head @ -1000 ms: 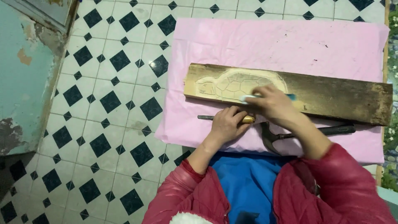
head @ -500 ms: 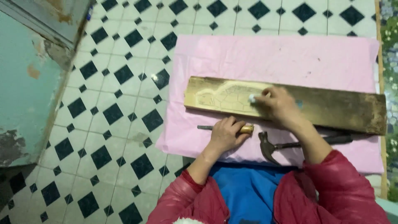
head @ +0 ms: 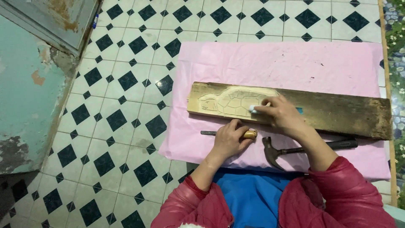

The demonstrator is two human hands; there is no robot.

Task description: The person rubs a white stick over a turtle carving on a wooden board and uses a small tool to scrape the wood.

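Low in the frame's centre, the left hand (head: 230, 137) is curling palm-down around a chisel (head: 223, 133), whose long axis is running left-right, blade pointing left; just right, a hammer (head: 303, 147) is lying on the pink cloth (head: 295, 59); farther up, the right hand (head: 280, 113) is pinching a small brush (head: 255, 109), bristles pointing left, against the carved plank (head: 337, 110), which is stretching across mid-frame.

The right hand (head: 282, 113) holds a small brush with a white head (head: 252, 109) against the pale carved part of a long wooden board (head: 337, 112). The board lies across a pink sheet (head: 274, 63) on the table. Nearer, the left hand (head: 230, 137) rests closed over a chisel (head: 209, 133); a claw hammer (head: 295, 150) lies just right of it. Black-and-white tiled floor (head: 126, 105) spreads to the left.
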